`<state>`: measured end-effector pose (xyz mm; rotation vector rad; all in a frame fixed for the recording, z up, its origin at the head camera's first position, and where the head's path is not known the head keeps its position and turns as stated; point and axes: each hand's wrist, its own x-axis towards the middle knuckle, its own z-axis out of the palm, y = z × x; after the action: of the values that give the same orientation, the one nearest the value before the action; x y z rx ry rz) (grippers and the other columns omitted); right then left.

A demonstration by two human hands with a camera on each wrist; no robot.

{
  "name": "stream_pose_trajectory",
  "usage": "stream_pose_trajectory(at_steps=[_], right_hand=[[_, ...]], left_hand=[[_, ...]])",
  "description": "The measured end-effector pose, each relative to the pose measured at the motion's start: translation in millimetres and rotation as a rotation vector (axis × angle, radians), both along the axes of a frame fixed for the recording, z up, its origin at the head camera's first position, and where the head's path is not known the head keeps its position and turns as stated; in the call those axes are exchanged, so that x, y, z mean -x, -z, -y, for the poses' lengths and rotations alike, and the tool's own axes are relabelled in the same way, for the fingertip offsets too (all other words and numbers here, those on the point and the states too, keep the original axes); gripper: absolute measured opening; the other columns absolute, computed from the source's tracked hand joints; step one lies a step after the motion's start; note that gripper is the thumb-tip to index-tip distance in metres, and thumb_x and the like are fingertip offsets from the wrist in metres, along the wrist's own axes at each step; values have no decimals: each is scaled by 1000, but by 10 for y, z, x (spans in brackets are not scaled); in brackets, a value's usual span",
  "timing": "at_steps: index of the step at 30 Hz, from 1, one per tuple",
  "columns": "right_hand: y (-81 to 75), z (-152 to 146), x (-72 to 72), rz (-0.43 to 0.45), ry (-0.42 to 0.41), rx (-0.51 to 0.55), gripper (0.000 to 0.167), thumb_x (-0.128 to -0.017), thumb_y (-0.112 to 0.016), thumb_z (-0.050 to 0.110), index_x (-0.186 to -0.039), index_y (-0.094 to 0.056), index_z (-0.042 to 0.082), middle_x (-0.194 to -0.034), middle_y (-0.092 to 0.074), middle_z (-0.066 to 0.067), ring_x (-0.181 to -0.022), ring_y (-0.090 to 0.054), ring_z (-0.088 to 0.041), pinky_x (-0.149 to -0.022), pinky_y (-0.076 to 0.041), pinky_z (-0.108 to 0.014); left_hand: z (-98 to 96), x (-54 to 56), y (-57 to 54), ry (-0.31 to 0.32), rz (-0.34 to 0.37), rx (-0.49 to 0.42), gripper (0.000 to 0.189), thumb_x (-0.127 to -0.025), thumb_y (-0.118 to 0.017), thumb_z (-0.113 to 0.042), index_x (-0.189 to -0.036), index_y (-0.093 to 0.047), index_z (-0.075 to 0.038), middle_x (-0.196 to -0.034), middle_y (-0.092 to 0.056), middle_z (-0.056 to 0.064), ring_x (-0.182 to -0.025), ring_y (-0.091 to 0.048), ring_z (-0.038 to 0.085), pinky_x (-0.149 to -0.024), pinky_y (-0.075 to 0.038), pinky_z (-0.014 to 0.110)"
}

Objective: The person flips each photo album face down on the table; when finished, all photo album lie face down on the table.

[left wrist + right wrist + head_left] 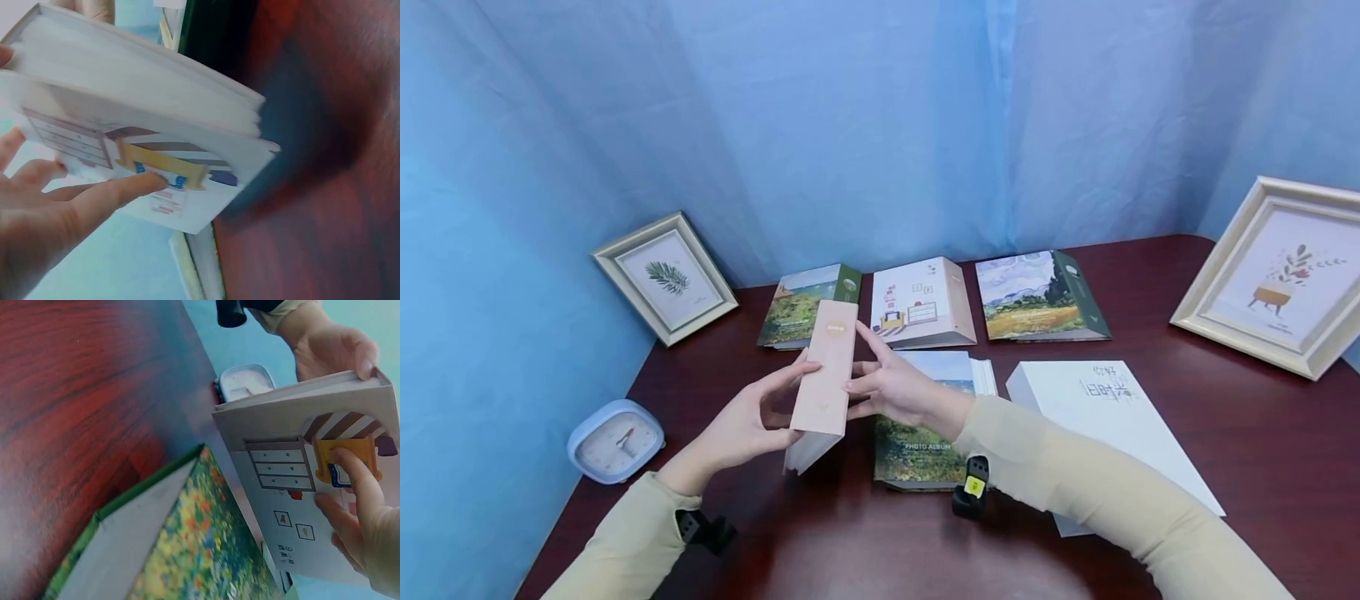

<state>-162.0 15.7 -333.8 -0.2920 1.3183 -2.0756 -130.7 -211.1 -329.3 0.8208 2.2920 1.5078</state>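
Observation:
A thick photo album (826,367) with a pale pink spine is held up off the table between two hands, its spine turned upward. My left hand (741,421) grips it from the left side, thumb at the lower end of the spine. From the other side my right hand (902,387) holds it, fingers spread along the cover. The right wrist view shows that cover (281,506), printed with a yellow armchair and a chest of drawers. White page edges (144,75) face the left wrist camera. Below the right hand lies a landscape-covered photo album (917,458).
Three albums lie along the back: a green-spined one (805,292), a white one (917,304) and a landscape one (1030,292). A white box-like album (1112,417) lies right, under the forearm. Picture frames (670,325) (1240,350) stand at both sides; a blue clock (617,442) is left.

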Motion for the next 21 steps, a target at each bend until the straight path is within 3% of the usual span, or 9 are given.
stream_pose_trajectory(at_steps=[2, 5, 9, 21], right_hand=[[21, 22, -4, 18, 11, 1, 89, -92, -37, -14, -152, 10, 32, -143, -32, -32, -89, -64, -16, -99, -37, -61], [50, 61, 7, 40, 24, -10, 88, -93, -37, -14, -152, 9, 32, -143, -34, -30, -106, -61, -31, -99, -38, -59], [98, 115, 36, 60, 24, -18, 86, -94, -35, -15, -152, 10, 29, -145, -33, -29, -128, -42, -44, -100, -36, -59], [212, 334, 96, 118, 41, -48, 86, -93, -33, -18, -153, 6, 29, -148, -32, -27, -130, -39, -43, -102, -34, -60]], left_hand=[[17, 13, -34, 10, 4, 25, 70, -80, -62, 8, -144, -36, -2, -158, -10, 17, -135, -32, 39, -81, -55, 31], [42, 38, -55, 17, 28, 46, 67, -81, -62, 8, -142, -38, -2, -158, -10, 16, -138, -26, 39, -82, -55, 30], [74, 66, -33, 17, 31, 75, 64, -81, -63, 7, -141, -41, -1, -158, -10, 17, -138, -25, 39, -82, -54, 29], [222, 90, 21, -23, -6, 172, 61, -81, -65, 3, -139, -46, -3, -156, -13, 22, -129, -36, 42, -77, -55, 27]])
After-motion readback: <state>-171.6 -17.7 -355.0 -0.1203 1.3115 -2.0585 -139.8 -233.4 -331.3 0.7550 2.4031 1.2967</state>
